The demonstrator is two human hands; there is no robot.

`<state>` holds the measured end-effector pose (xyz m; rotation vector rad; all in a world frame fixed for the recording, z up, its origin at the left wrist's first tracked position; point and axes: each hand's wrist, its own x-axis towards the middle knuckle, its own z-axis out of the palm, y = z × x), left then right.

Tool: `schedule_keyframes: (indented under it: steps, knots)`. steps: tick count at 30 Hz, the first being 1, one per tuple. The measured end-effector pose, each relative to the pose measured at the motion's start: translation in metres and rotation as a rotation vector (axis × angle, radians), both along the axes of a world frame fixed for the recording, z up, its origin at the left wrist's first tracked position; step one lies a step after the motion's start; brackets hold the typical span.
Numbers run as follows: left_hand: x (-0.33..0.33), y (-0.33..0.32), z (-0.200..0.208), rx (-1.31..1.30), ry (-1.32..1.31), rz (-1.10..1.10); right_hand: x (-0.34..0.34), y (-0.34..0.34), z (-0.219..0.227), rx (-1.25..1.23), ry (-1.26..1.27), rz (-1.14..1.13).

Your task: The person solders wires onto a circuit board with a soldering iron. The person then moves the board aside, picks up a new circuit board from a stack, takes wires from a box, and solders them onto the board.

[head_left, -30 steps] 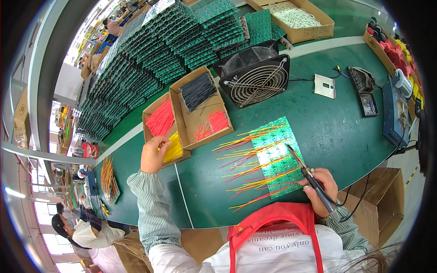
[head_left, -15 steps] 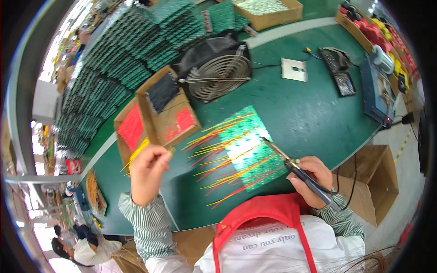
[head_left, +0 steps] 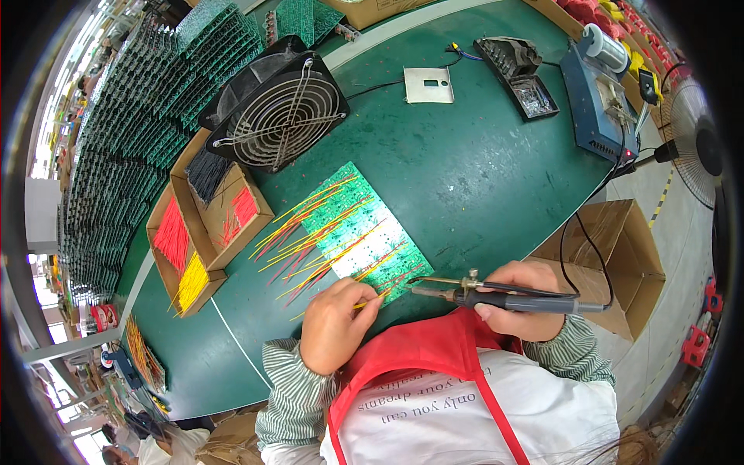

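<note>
A green circuit board panel lies on the bench before me, with rows of yellow and red wires sticking out past its left side. At its near edge my left hand is closed in a pinch on a thin yellow wire, whose end reaches onto the board. My right hand grips a soldering iron by its dark handle, held nearly level. The iron's tip points left at the board's near right corner, close to the wire's end; whether they touch I cannot tell.
Left of the board stands a cardboard box holding yellow, red and black wires. A black fan with a wire grille sits behind it, near stacked circuit boards. At far right are a blue soldering station and a black tray.
My left hand has come from beside the wire box to the board's near edge, bringing a yellow wire. The iron has swung level and shifted to the near corner. The view has shifted too.
</note>
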<state>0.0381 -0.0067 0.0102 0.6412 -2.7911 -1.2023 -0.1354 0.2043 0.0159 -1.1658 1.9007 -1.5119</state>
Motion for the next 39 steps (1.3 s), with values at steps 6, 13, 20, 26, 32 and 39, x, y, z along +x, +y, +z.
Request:
schedule_keyframes:
  steps: [6,13,20,26,32,39]
  knots:
    - [-0.002,0.001,-0.002,0.018,-0.029,0.017,0.004,-0.01,-0.007,0.019,-0.059,0.036]
    - [-0.001,0.0,-0.003,0.004,-0.037,-0.009,0.004,-0.013,-0.007,0.039,-0.052,0.056]
    - [-0.006,-0.006,-0.006,0.011,-0.039,-0.035,0.002,-0.016,-0.008,0.034,-0.019,0.027]
    - [0.01,-0.008,-0.001,-0.035,0.012,0.021,-0.004,-0.023,0.0,0.01,-0.062,0.08]
    - [0.007,-0.014,0.002,-0.153,0.182,0.033,0.004,0.017,-0.01,0.145,-0.166,-0.156]
    - [0.013,-0.002,0.02,-0.379,0.249,0.04,-0.015,0.016,-0.031,0.211,-0.281,-0.027]
